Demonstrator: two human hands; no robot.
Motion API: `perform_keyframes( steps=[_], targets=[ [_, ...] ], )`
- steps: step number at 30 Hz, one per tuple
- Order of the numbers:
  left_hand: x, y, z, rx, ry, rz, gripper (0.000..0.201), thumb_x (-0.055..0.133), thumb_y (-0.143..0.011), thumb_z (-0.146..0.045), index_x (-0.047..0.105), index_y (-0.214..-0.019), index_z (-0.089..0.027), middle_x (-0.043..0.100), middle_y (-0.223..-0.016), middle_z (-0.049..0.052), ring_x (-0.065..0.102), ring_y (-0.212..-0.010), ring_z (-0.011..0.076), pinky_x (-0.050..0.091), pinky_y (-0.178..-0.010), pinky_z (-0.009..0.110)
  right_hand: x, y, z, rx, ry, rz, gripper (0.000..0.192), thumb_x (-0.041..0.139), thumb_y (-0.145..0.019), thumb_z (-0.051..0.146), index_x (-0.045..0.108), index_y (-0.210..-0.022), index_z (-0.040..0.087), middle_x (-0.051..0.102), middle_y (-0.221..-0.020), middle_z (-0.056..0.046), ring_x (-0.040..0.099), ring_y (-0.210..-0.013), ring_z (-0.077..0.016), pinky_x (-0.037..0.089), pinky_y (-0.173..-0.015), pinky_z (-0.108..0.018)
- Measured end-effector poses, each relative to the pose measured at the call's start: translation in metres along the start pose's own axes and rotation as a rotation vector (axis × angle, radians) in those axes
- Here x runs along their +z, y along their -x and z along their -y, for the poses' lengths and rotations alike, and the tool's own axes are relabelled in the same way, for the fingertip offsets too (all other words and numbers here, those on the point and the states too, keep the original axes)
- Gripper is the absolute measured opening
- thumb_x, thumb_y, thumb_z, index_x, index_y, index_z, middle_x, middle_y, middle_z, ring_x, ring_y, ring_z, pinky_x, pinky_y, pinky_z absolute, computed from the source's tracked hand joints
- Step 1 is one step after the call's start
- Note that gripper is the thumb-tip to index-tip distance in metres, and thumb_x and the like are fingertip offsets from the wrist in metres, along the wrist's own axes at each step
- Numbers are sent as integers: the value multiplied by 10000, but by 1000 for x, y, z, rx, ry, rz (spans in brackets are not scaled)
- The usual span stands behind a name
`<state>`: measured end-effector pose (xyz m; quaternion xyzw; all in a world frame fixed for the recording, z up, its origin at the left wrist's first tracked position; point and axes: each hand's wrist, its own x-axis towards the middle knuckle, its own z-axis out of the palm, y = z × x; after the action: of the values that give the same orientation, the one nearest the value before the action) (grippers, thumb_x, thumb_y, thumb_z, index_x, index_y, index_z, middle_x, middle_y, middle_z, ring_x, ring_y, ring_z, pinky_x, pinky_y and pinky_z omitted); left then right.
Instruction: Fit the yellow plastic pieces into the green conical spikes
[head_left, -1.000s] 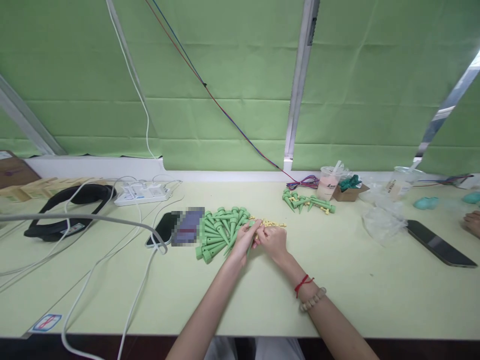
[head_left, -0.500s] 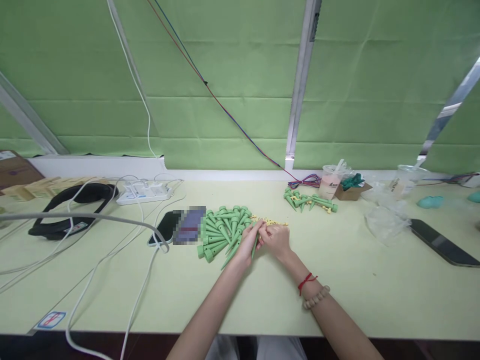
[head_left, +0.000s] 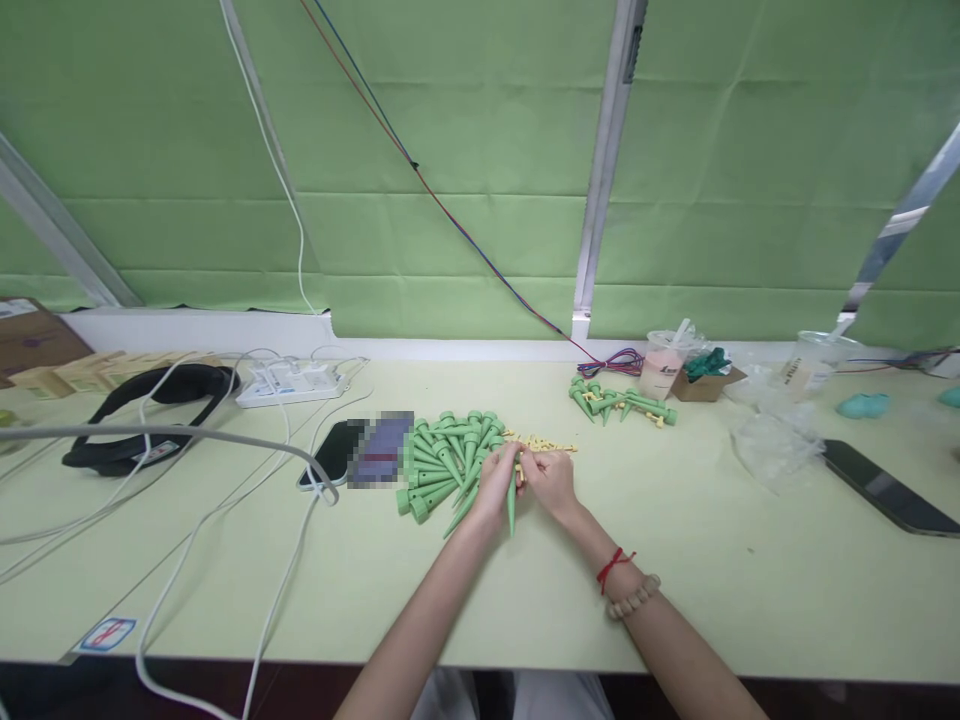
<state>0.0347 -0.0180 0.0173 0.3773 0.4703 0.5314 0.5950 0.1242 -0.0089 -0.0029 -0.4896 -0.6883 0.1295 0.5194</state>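
Observation:
My left hand (head_left: 495, 487) grips a green plastic spike (head_left: 511, 505) whose tip points down toward me. My right hand (head_left: 551, 480) meets it at the spike's top, fingers pinched on a small yellow piece that is mostly hidden. Just left of my hands lies a pile of several green spikes (head_left: 442, 458). Small yellow pieces (head_left: 541, 442) are scattered on the table behind my hands. A red string and a bead bracelet (head_left: 628, 590) sit on my right wrist.
A second group of green spikes (head_left: 621, 402) lies at the back right beside a drink cup (head_left: 660, 368) and a small cardboard box (head_left: 703, 380). A phone (head_left: 330, 455) lies left of the pile, another phone (head_left: 889, 488) far right. White cables (head_left: 225, 510), a power strip (head_left: 289, 383) and a black headband (head_left: 142, 415) fill the left.
The spike in my left hand has swung from lying slanted by the pile to pointing tip down toward me. Both hands stayed close together at its top.

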Motion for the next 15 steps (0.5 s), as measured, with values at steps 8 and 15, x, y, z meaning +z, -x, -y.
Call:
perform_keyframes(
  steps=[8, 15],
  targets=[
    [-3, 2, -4, -127, -26, 123, 227, 601, -670, -368, 519, -631, -159, 371, -432, -66, 319, -356, 33, 188, -326, 142, 0, 1, -12, -239, 268, -61, 467, 364, -777, 181, 508, -333, 183, 515, -332, -13, 449, -348, -90, 276, -457, -221],
    [-3, 4, -8, -49, -95, 79, 281, 588, -693, -416, 590, -801, -157, 439, -429, -56, 392, -339, 68, 259, -325, 170, 0, 1, -11, -281, 294, -93, 466, 383, -789, 139, 507, -343, 185, 505, -339, -3, 452, -359, -96, 273, -484, -227]
  ],
)
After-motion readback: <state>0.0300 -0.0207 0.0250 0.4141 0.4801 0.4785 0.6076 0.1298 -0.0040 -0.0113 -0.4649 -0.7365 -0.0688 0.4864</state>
